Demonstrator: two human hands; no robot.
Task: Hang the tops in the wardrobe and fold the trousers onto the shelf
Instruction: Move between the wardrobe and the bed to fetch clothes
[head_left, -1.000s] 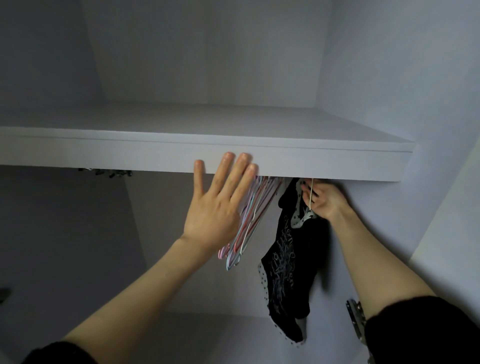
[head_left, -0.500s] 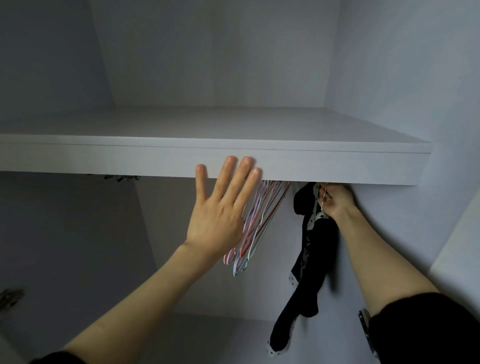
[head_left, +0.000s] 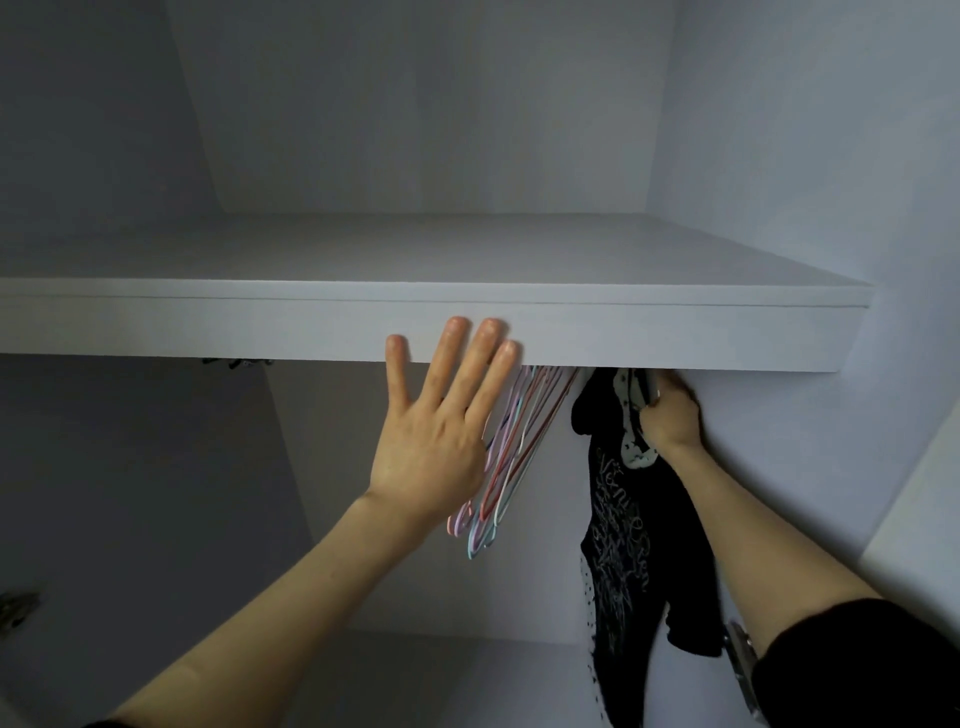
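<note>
A black top (head_left: 621, 551) with pale lettering and a dotted white collar hangs under the white wardrobe shelf (head_left: 675, 338) at the right. My right hand (head_left: 670, 415) reaches up just below the shelf edge and grips the top's hanger at the neck; the hook and the rail are hidden behind the shelf. My left hand (head_left: 441, 431) is raised flat with fingers spread, fingertips against the shelf's front edge. Behind it hang several empty pastel wire hangers (head_left: 509, 457), bunched and slanting left.
The wardrobe's right side wall (head_left: 810, 156) lies close beside my right arm, with a metal door hinge (head_left: 743, 665) low on it. A dark fitting (head_left: 236, 362) shows under the shelf at left. The shelf top (head_left: 415, 249) bears nothing in view.
The black top has swung and turned so its lettered front shows again. My right hand stays up by the shelf edge on the hanger. My left hand has barely moved.
</note>
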